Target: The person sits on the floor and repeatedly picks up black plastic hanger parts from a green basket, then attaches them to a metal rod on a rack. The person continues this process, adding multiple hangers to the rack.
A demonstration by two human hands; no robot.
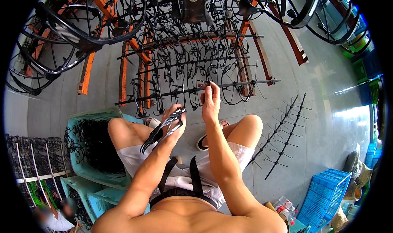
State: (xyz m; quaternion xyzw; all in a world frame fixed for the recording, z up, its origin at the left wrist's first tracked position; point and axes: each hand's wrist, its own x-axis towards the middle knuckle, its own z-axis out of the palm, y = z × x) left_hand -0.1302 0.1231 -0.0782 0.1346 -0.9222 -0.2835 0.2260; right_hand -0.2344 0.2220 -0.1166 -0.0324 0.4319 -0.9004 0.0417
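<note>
My left hand point(176, 117) is closed around a bundle of thin, curved black parts point(153, 139) with glossy edges; their exact kind cannot be told. Ahead of me, a long black rod point(163, 95) with clips and hooks runs across the lower front of an orange rack point(123, 79). Many similar curved black pieces point(192, 75) hang from this rod and the ones behind it. My right hand point(211, 102) reaches up to the rod, thumb and fingers pinched together at one of its hooks. What sits between those fingertips is too small to make out.
Left of my knee, a teal crate point(75, 159) holds a heap of black parts. Two hooked rods point(282, 145) lie on the floor at right. A blue basket point(325, 196) stands lower right beside plastic bottles point(286, 208). Another person point(59, 220) is at lower left.
</note>
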